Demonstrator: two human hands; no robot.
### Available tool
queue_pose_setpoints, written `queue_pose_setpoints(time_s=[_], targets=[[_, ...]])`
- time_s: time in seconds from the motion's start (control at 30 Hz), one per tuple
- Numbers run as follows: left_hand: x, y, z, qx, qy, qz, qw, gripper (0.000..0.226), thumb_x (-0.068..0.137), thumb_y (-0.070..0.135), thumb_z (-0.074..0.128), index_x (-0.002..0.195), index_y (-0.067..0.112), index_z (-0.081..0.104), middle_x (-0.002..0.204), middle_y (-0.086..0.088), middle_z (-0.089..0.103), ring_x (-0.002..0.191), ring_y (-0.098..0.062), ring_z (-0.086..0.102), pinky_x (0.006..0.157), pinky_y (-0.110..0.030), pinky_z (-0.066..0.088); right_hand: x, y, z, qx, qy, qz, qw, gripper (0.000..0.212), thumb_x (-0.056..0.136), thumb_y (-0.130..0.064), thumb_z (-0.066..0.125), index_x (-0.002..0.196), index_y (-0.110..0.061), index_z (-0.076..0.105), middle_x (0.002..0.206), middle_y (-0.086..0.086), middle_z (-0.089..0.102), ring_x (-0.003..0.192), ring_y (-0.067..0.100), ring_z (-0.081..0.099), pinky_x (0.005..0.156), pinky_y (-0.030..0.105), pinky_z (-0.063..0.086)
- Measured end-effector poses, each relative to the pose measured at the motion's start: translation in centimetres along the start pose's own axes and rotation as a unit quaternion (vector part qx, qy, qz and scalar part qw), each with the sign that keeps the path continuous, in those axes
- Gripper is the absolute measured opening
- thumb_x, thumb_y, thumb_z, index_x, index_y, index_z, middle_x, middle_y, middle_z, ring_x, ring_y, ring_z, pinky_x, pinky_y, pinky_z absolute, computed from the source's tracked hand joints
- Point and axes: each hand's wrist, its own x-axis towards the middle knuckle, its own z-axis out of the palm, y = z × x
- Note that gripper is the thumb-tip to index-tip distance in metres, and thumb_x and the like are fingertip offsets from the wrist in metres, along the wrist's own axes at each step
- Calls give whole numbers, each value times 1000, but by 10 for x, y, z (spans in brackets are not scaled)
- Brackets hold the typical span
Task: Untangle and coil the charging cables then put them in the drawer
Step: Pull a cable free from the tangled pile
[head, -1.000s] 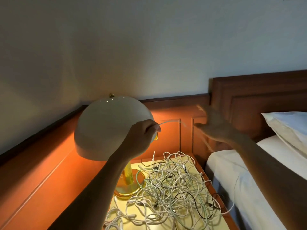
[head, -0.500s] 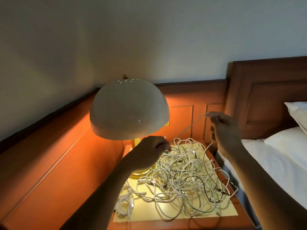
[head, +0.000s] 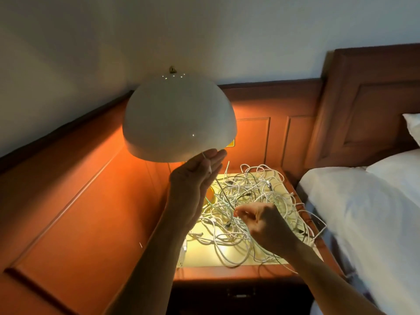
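The left hand is held upright just under the rim of the lamp, above the left edge of the nightstand top. Its fingers are straight and together, with the palm turned to the right. A single white cable is laid across those fingers and is led down and rightward to the right hand. Whether the cable is pressed by the left thumb cannot be told. The right hand is poised lower, over the middle of the top, with fingers curled and thumb and forefinger closed on the cable's lower stretch. Beneath and behind both hands the tangle of mostly white cables is spread from the back edge to near the front edge. Some loops are hung over the right edge toward the bed, and a few strands are seen by the front-left corner. The drawer front is seen in shadow under the front edge.
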Motion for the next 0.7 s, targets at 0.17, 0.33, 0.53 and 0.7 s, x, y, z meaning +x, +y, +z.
queue_pose_setpoints(time_s=[0.17,0.33,0.53,0.7], targets=[[0,-13,-25,231,52,40,971,27,105,4,48,123,2,68,118,-2,75,115,-10,69,100,-24,53,-13,-9,-19,-30,-2,-62,998,15,94,-27,71,105,-21,78,88,-15,73,73,0,67,62,17,54],[-14,-38,-42,516,-73,123,844,26,106,16,52,121,16,73,120,14,69,107,20,60,92,-10,51,-13,-24,-42,-80,-10,-118,990,11,94,-24,72,103,-20,76,89,-16,69,69,0,64,56,23,55],[-16,-45,-38,495,-219,28,841,22,103,7,56,114,9,75,111,4,76,106,-2,70,92,-28,59,13,-35,-77,-121,87,-149,978,21,92,-32,66,98,-18,81,91,-4,75,69,4,65,64,30,59],[-13,-42,-17,427,-224,-84,872,23,103,15,56,97,20,78,103,-9,77,104,-26,73,97,-55,55,42,-31,-72,-79,115,-161,977,11,88,-27,76,90,-18,81,84,-1,72,65,13,64,61,34,54]])
